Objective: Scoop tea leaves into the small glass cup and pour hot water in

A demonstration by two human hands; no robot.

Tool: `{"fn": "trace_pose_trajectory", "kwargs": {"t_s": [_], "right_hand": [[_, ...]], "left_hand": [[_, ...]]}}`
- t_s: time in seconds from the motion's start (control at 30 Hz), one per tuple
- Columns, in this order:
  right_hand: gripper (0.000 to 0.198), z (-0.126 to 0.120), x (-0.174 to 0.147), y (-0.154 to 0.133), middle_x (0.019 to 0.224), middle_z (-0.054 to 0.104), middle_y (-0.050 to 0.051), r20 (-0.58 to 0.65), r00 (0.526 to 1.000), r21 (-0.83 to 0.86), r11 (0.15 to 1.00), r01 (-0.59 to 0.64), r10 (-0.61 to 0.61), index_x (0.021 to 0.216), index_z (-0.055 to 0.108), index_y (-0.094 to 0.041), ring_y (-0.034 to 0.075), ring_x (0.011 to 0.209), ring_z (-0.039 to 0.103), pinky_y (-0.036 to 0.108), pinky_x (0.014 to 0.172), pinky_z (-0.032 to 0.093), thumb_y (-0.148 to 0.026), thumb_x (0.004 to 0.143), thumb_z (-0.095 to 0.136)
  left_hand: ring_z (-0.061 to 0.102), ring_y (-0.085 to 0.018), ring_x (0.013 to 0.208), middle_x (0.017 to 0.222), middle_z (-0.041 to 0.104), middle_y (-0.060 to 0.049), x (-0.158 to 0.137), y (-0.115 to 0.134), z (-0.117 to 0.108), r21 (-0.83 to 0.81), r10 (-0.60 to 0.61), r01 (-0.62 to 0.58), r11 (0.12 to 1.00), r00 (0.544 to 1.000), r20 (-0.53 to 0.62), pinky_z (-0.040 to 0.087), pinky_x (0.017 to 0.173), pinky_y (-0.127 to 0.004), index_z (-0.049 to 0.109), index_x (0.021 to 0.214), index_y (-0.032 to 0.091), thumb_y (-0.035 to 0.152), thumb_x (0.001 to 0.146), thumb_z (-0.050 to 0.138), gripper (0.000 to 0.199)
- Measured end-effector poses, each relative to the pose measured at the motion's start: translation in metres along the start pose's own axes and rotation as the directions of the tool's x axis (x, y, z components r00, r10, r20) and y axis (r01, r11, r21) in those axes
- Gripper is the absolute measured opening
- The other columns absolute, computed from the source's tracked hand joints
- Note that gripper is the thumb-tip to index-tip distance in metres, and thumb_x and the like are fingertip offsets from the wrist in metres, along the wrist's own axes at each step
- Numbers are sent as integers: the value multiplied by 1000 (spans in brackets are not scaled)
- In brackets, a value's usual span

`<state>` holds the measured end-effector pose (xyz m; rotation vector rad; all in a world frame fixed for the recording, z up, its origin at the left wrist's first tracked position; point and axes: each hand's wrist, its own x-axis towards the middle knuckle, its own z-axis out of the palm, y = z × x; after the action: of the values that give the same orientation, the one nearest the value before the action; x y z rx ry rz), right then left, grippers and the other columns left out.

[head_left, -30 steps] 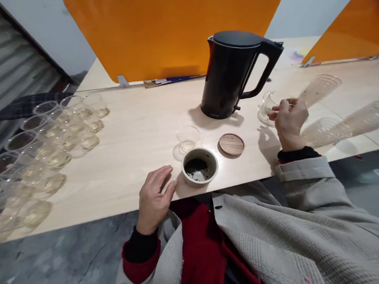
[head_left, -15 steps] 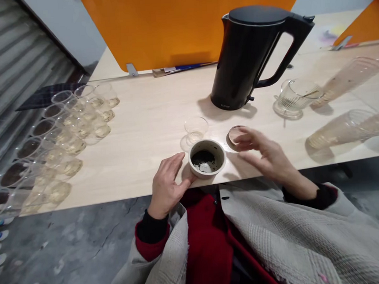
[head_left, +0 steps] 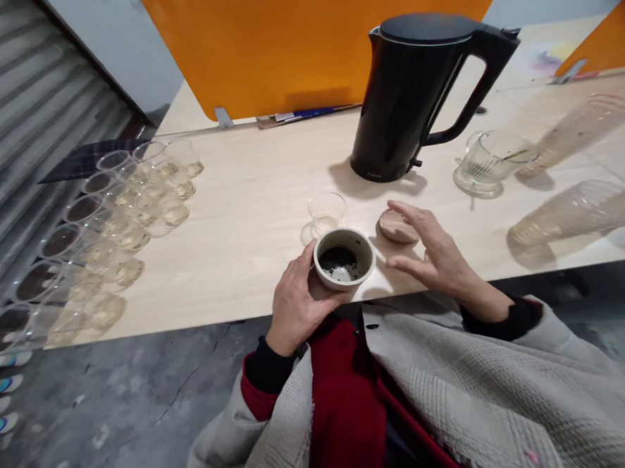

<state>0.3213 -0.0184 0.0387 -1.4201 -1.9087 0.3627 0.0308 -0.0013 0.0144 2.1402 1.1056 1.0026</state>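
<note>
Wooden lid (head_left: 397, 227) lies flat on the desk (head_left: 248, 217) just right of the bowl (head_left: 344, 258), so the bowl w/ dark tea leaves sits uncovered at the near edge. Left hand (head_left: 298, 302) cups the bowl's side, grip wrapped round it, prob. steadying it. Right hand (head_left: 436, 254) hovers over the lid, fingers spread, holding nothing. Kettle (head_left: 415, 93) stands behind.

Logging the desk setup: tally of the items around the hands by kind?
Black kettle: 1
Ceramic cup with tea leaves, left hand on it: 1
Wooden lid, by right hand: 1
Small glass cup: 1
Glass pitcher: 1
Total: 5
</note>
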Motion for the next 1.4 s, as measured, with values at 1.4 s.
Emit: {"fn": "trace_pose_trajectory", "kwargs": {"t_s": [1.4], "right_hand": [[105,22,44,-84,145,57,23,357,851,-296,818,493,-384,156,50,-10,39,128,51,59,112,47,-90,91,32]], "left_hand": [[67,-40,132,144,65,-21,-2,0,25,11,-72,72,997,997,-42,54,113,-56,38,155,21,96,75,61,113]]}}
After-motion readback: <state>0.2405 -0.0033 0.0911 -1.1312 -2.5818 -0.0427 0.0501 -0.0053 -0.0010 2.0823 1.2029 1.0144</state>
